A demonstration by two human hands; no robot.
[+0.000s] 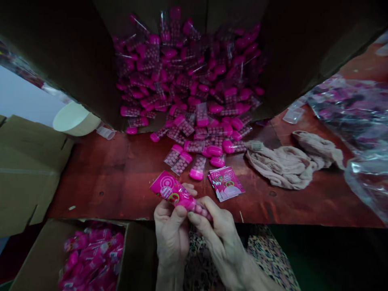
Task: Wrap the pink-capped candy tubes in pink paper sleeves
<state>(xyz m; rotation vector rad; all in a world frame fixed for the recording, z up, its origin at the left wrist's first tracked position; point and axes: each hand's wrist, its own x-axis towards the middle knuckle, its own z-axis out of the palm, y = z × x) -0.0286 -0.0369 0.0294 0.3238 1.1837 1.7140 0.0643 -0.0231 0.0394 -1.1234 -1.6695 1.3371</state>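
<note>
Left hand (171, 234) and right hand (218, 230) pinch a candy tube (201, 211) in its pink sleeve (168, 188), one slip and it's off the table edge (257, 222)

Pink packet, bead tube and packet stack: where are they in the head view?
Pink packet (166, 188): head view, on its printed face.
Bead tube (201, 211): head view, on the beads showing past the packet's end.
Packet stack (226, 184): head view, on the top packet.

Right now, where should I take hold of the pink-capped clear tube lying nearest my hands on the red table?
Best pinch the pink-capped clear tube across its barrel, just behind the cap, coming from above on your side. It lies flat, cap toward you, nothing on top, so fingers can straddle it.
</note>
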